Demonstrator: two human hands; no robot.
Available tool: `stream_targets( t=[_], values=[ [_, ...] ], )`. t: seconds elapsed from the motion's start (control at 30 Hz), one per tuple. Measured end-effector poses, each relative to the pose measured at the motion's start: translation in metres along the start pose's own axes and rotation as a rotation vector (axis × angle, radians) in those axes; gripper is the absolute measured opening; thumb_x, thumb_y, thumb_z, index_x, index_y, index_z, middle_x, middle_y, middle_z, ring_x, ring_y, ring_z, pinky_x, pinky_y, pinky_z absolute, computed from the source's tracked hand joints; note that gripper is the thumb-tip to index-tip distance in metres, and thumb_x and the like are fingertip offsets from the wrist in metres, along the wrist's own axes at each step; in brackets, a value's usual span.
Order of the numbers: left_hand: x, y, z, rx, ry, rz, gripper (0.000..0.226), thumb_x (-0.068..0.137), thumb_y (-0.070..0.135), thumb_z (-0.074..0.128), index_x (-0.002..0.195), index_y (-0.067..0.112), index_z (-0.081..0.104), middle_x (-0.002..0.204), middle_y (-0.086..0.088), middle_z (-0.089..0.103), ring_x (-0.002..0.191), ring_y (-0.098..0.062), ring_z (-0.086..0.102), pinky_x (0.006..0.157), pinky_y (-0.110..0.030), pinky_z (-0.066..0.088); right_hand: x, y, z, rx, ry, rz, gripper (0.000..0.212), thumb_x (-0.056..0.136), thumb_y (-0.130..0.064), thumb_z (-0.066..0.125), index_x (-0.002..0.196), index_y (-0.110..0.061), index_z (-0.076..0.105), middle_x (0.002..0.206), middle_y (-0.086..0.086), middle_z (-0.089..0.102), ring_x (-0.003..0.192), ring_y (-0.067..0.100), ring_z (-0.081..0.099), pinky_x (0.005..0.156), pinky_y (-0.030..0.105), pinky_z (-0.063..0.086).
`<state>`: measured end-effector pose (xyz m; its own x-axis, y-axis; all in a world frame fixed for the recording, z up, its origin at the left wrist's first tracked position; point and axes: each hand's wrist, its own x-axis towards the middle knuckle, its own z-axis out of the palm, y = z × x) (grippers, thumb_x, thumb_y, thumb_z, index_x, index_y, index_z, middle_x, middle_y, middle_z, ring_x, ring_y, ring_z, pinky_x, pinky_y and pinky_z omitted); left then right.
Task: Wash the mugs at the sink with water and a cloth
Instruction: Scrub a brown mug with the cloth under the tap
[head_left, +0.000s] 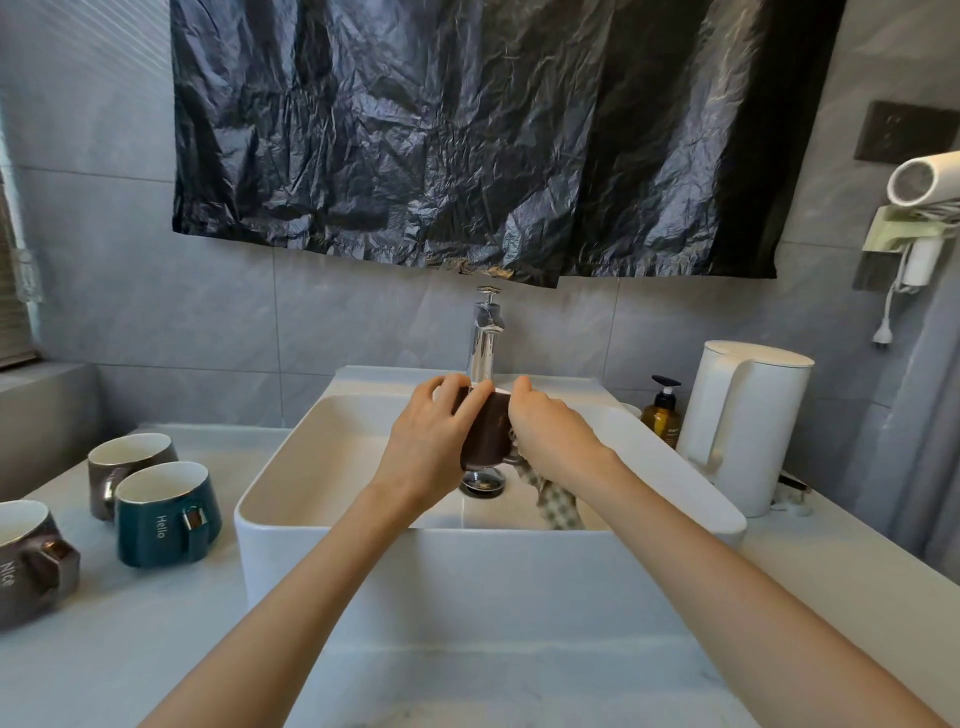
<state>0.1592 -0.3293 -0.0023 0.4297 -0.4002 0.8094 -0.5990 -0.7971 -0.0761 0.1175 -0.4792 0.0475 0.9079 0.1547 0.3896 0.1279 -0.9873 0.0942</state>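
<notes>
One brown mug (488, 436), left hand (431, 441) fingers (448, 385) curled round it, right hand (550, 436) gripping checked cloth (558, 501)

left hand (428, 441): bare, only the back shows; slim fingers, knuckles faintly visible, nails too small to read
right hand (553, 436): bare, back and thumb side show; most fingers hidden
left forearm (311, 582): bare along its whole visible length, slender, widens toward the near-left edge
right forearm (727, 577): bare likewise, slender, widens toward the near-right edge
wrists: bare on both sides
upper arms: cut off by the near edge
</notes>
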Motion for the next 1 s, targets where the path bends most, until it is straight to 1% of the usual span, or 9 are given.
stream_targets(
  t=[0.1, 0.2, 0.33, 0.43, 0.53, 0.67, 0.77, 0.83, 1.0],
  values=[
    [0.001, -0.003, 0.001, 0.061, 0.023, 0.035, 0.088, 0.050, 0.011, 0.085, 0.127, 0.017, 0.043, 0.111, -0.010, 0.053, 0.097, -0.035, 0.055, 0.082, -0.051, 0.049, 0.002, 0.000, -0.003, -0.049, 0.000, -0.019, 0.020, 0.093, -0.002, 0.045, 0.113, -0.004, 0.044, 0.112, 0.016, 0.061, 0.103, 0.036, 0.059, 0.069, 0.035, 0.035],
    [0.000, -0.004, 0.000, 0.059, 0.012, -0.016, 0.088, 0.055, 0.022, 0.086, 0.130, 0.019, 0.041, 0.113, -0.010, 0.053, 0.114, -0.042, 0.052, 0.099, -0.069, 0.033, 0.010, 0.012, -0.005, 0.103, -0.046, -0.079, 0.006, 0.096, -0.011, 0.041, 0.102, -0.008, 0.042, 0.101, 0.019, 0.060, 0.088, 0.038, 0.057, 0.064, 0.037, 0.035],
    [0.000, -0.004, -0.002, -0.033, 0.062, -0.069, 0.084, 0.058, 0.032, 0.086, 0.128, 0.017, 0.042, 0.112, -0.012, 0.054, 0.119, -0.041, 0.049, 0.103, -0.068, 0.028, 0.018, 0.027, 0.006, 0.633, -0.062, -0.034, 0.016, 0.101, -0.016, 0.036, 0.086, -0.012, 0.036, 0.078, 0.001, 0.052, 0.072, 0.020, 0.049, 0.061, 0.024, 0.037],
    [0.000, -0.006, -0.002, -0.104, 0.079, -0.099, 0.081, 0.061, 0.041, 0.082, 0.128, 0.016, 0.044, 0.109, -0.009, 0.051, 0.103, -0.032, 0.051, 0.104, -0.062, 0.030, 0.017, 0.023, 0.016, 1.050, -0.057, 0.057, 0.018, 0.101, -0.022, 0.044, 0.083, -0.019, 0.043, 0.083, -0.005, 0.053, 0.082, 0.011, 0.050, 0.075, 0.024, 0.039],
    [0.000, -0.005, -0.004, -0.159, 0.074, -0.124, 0.084, 0.060, 0.038, 0.083, 0.130, 0.012, 0.045, 0.109, -0.009, 0.048, 0.094, -0.028, 0.046, 0.086, -0.051, 0.048, 0.012, 0.012, 0.026, 1.304, 0.070, 0.144, 0.013, 0.101, -0.025, 0.046, 0.089, -0.018, 0.047, 0.087, -0.001, 0.057, 0.084, 0.012, 0.055, 0.080, 0.028, 0.043],
    [0.000, -0.003, -0.006, -0.091, 0.109, -0.030, 0.080, 0.060, 0.027, 0.085, 0.128, 0.014, 0.043, 0.107, -0.010, 0.049, 0.098, -0.030, 0.045, 0.058, -0.039, 0.053, 0.008, 0.007, 0.016, 0.562, 0.148, 0.003, 0.008, 0.101, -0.017, 0.037, 0.094, -0.014, 0.034, 0.085, 0.005, 0.050, 0.075, 0.025, 0.050, 0.062, 0.037, 0.037],
    [0.001, -0.003, -0.002, -0.020, 0.096, 0.053, 0.083, 0.058, 0.024, 0.088, 0.127, 0.012, 0.044, 0.107, -0.011, 0.051, 0.098, -0.034, 0.046, 0.068, -0.039, 0.052, 0.012, 0.005, 0.014, -0.215, 0.245, -0.033, 0.020, 0.083, -0.011, 0.063, 0.097, -0.016, 0.049, 0.086, 0.002, 0.057, 0.077, 0.021, 0.061, 0.052, 0.031, 0.038],
    [0.001, -0.004, 0.000, 0.000, 0.091, 0.066, 0.086, 0.056, 0.025, 0.089, 0.128, 0.011, 0.044, 0.106, -0.011, 0.051, 0.096, -0.034, 0.047, 0.082, -0.043, 0.051, 0.008, 0.000, 0.005, -0.445, 0.256, -0.059, 0.020, 0.076, -0.020, 0.072, 0.087, -0.022, 0.055, 0.074, -0.006, 0.061, 0.065, 0.011, 0.064, 0.044, 0.026, 0.034],
    [0.000, -0.004, -0.003, -0.008, 0.114, 0.043, 0.078, 0.061, 0.030, 0.085, 0.126, 0.008, 0.048, 0.102, -0.013, 0.051, 0.092, -0.035, 0.049, 0.092, -0.047, 0.047, 0.014, 0.014, -0.001, -0.034, 0.077, -0.126, 0.006, 0.097, -0.014, 0.039, 0.102, -0.013, 0.038, 0.099, 0.013, 0.062, 0.088, 0.039, 0.059, 0.061, 0.037, 0.032]
  ],
)
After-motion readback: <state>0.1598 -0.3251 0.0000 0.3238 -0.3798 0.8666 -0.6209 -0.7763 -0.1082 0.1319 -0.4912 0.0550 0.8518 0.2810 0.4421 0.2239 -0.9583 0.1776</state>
